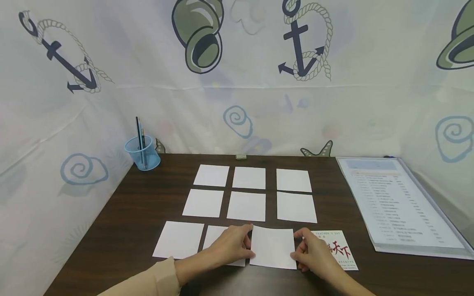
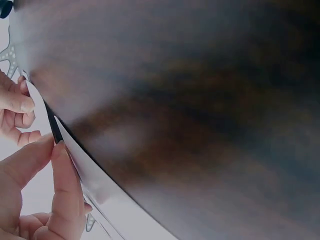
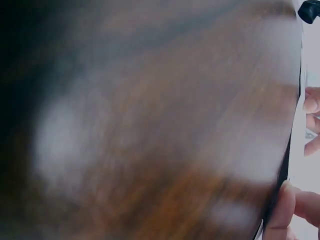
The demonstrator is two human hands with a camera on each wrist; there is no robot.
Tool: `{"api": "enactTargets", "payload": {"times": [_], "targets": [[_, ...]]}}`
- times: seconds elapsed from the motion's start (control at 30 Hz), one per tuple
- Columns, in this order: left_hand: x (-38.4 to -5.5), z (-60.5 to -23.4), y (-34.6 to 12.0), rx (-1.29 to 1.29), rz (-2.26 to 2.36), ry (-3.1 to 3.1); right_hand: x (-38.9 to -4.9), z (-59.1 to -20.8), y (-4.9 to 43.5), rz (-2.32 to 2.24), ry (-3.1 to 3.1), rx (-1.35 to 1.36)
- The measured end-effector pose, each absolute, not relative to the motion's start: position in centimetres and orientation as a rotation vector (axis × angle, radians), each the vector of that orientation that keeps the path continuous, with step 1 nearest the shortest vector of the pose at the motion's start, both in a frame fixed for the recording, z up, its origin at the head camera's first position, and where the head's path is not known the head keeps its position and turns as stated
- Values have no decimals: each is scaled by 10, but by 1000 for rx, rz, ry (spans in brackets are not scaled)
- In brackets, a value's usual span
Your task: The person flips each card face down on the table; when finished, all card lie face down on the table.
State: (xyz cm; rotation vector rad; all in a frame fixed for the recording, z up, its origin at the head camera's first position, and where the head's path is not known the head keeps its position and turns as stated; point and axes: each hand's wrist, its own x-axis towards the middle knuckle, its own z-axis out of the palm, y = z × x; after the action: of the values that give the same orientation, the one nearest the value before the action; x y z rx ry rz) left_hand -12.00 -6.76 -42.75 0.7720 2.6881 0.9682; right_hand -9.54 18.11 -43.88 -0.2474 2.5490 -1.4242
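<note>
A white square card [image 1: 273,248] is held by both hands at the front of the dark table. My left hand [image 1: 232,244] pinches its left edge, and that arm crosses over another white card [image 1: 214,234] lying beneath. On the opposite side, my right hand [image 1: 312,253] pinches the right edge. Behind the right hand lies a printed card [image 1: 342,248] with red characters, partly covered by that hand. In the left wrist view, thumb and fingers [image 2: 65,190] meet at the held card's rim. The right wrist view catches the right fingertips [image 3: 280,210] at the card's edge.
Several white cards [image 1: 246,205] lie in rows behind the hands, with one more [image 1: 179,239] at front left. A blue pen cup [image 1: 149,154] stands at the back left corner. A framed printed sheet [image 1: 401,205] lies along the right side of the table [image 1: 122,230].
</note>
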Motion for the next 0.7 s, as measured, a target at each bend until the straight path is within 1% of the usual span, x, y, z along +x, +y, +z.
{"api": "enactTargets", "payload": {"times": [0.53,0.7], "targets": [[-122,-425,-65,841,787,2693,-94,-435,177,-1216,2659,-231],[-124,-421,-64,866,751,2694,-96,-432,184,-1246,2678,-258]]}}
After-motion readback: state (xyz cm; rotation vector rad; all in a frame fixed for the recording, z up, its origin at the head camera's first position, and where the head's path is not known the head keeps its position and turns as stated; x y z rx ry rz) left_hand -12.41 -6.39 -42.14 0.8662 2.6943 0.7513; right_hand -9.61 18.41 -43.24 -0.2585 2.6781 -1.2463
